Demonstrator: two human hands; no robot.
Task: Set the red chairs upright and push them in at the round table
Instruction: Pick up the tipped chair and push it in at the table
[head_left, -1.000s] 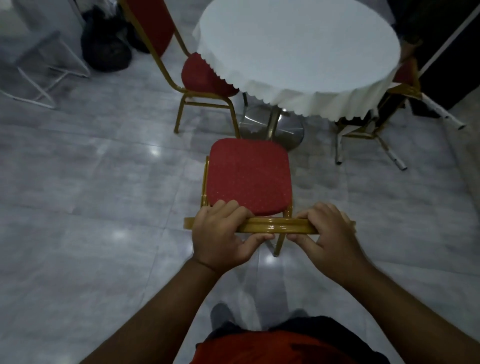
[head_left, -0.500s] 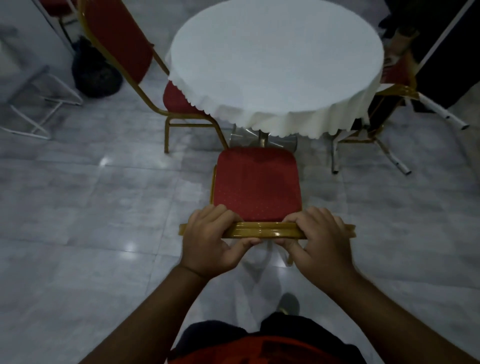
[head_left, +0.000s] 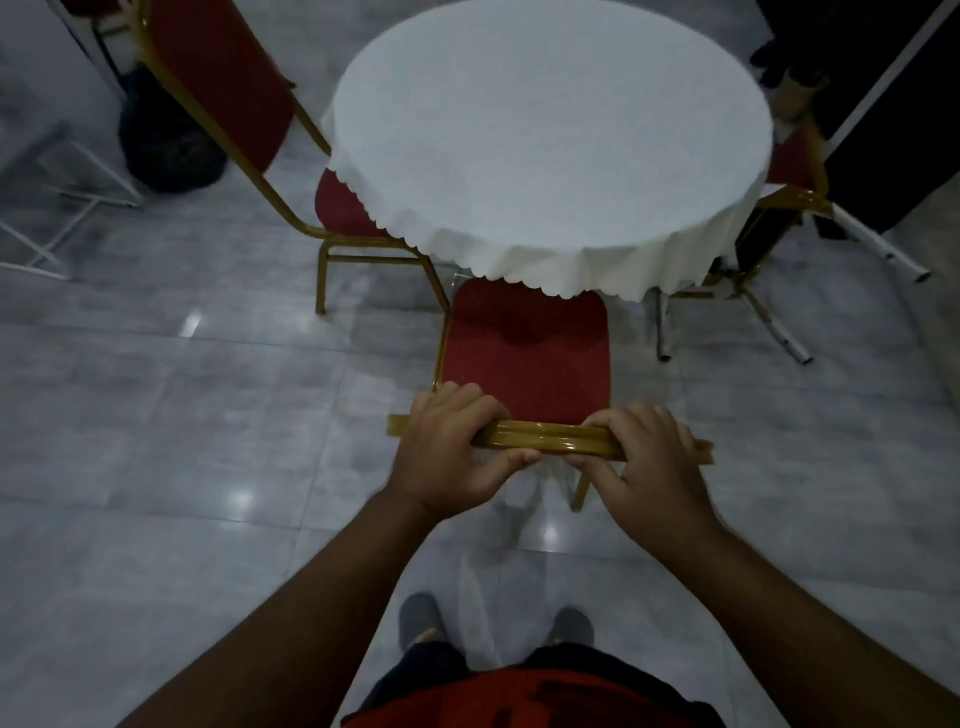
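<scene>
Near red chair (head_left: 527, 353) has slid forward; seat's front edge now sits under the white tablecloth (head_left: 550, 140) overhang. Left hand (head_left: 449, 449) and right hand (head_left: 652, 462) both clamped on its gold top rail. Second red chair (head_left: 270, 135) tucked at table's left.

Your view looks down on a floor (head_left: 156, 415) of large grey marbled tiles, glossy, with thin pale grout lines. Small bright ceiling-light reflections sit on the tiles at left and near your feet; overall lighting is dim and cool. At upper left you have a dark, rounded bag (head_left: 166, 150) resting on the floor, beside a white metal frame (head_left: 67, 208) with crossed thin legs. At upper right a dark panel (head_left: 893, 145) stands edged by a white strip, and a white tube (head_left: 878, 244) lies slanted on the floor below it. Walls are barely visible; no window shows.
</scene>
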